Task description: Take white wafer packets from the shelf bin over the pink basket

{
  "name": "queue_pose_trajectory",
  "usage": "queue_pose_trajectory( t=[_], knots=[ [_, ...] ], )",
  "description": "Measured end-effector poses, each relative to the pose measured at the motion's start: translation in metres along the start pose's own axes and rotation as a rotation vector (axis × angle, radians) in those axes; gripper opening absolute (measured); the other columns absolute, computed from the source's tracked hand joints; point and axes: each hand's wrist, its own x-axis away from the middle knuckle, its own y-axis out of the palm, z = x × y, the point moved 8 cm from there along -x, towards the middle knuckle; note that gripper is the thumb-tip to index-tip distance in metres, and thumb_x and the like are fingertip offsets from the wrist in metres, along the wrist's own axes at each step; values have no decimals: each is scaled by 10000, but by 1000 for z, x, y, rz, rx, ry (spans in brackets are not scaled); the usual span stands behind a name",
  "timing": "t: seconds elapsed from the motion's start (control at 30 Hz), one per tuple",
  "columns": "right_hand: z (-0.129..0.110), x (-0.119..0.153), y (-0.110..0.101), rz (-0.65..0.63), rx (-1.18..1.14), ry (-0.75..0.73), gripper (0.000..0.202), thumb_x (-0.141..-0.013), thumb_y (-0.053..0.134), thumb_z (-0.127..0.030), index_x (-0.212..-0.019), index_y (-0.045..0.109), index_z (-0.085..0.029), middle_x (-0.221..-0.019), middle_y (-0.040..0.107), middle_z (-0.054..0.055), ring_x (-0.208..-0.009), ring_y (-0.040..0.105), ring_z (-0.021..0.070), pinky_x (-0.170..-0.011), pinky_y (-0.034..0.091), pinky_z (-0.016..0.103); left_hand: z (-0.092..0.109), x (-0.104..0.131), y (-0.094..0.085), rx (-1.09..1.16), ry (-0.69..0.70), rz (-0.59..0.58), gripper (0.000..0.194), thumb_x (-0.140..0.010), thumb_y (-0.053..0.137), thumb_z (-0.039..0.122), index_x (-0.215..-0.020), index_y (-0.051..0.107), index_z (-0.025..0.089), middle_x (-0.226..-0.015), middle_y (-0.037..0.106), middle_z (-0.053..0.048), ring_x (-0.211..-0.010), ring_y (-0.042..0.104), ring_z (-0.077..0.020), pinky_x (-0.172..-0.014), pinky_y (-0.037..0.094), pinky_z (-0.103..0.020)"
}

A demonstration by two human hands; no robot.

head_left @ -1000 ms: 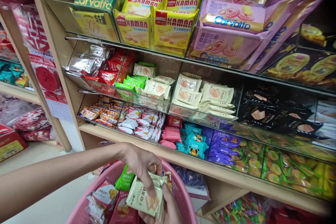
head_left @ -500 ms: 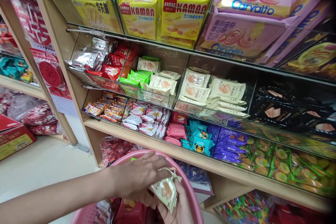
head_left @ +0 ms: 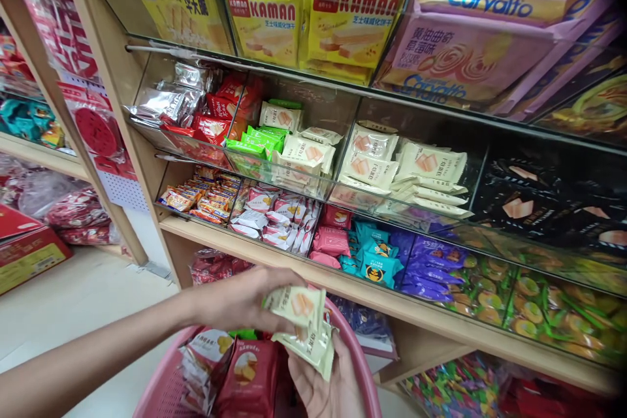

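Your left hand pinches one cream packet and your right hand cups more packets – both over the pink basket – with pale floor beside, then wooden shelves of clear snack bins beyond.

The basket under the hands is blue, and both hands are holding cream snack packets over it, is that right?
Not quite. The head view shows the basket is pink, not blue. The rest holds: the left hand lifts one of the cream snack packets, and the right hand holds more of them, above the basket.
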Motion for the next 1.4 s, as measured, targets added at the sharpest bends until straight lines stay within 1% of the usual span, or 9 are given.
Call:
queue_pose_trajectory(
  t=[0.1,0.2,0.33,0.5,0.73,0.93,1.03,1.2,1.4],
  knots=[
    [1,1,2,-11,5,3,586,-619,735,-496,-1051,645,-111,-905,736,116,-839,690,234,-776,561,363,2,5,-30,-40,-93,147,392,-817,612,400,-1146,534,201,-928,629,6,-844,578,-154,-738,457,-235],
    [3,3,6,-25,-6,13,618,-620,726,-517,-1091,631,-128,-937,733,114,-868,686,244,-798,549,389,8,8,-37,-134,-77,166,398,-829,601,388,-1169,519,199,-965,630,-11,-870,576,-164,-757,449,-249],
    [7,5,10,-43,-20,27,617,-610,732,-518,-1078,639,-128,-955,729,121,-895,680,260,-821,534,408,12,9,-15,-268,6,110,435,-819,626,354,-1204,500,196,-1138,594,-72,-1030,553,-200,-874,429,-283],
    [8,7,12,-61,-30,17,609,-599,729,-540,-1050,652,-139,-935,734,109,-868,685,251,-830,529,418,12,8,17,-360,89,-9,458,-818,623,237,-1245,463,189,-1203,559,-103,-1104,514,-227,-940,411,-334],
    [8,8,7,-39,59,55,578,-631,713,-538,-995,654,-92,-840,742,118,-738,699,214,-700,563,336,21,17,5,-364,42,44,399,-853,584,313,-1216,482,181,-1170,571,-108,-1076,534,-228,-917,435,-341],
    [10,8,7,-21,25,61,547,-662,722,-451,-1017,631,-45,-885,733,161,-709,699,201,-664,568,294,18,31,25,-418,21,-10,462,-792,619,176,-1229,471,204,-1299,524,-110,-1159,518,-257,-938,449,-360],
    [11,7,6,-6,-13,29,541,-646,735,-437,-1033,628,-73,-889,737,132,-776,698,213,-698,565,304,13,34,35,-498,19,14,464,-806,580,148,-1248,449,198,-1347,488,-123,-1203,489,-267,-962,442,-392],
    [10,9,9,-37,-21,-16,643,-618,723,-527,-1116,610,-136,-895,735,91,-839,684,231,-761,547,367,2,34,46,-601,8,92,466,-833,560,174,-1271,411,228,-1333,509,-100,-1233,456,-253,-1012,405,-391],
    [9,8,14,-91,-42,-43,698,-619,685,-596,-1168,587,-176,-946,721,84,-884,666,229,-829,513,401,-20,36,49,-679,-122,236,435,-802,608,225,-1205,447,246,-1263,561,-86,-1115,536,-273,-905,490,-420]
  ],
)
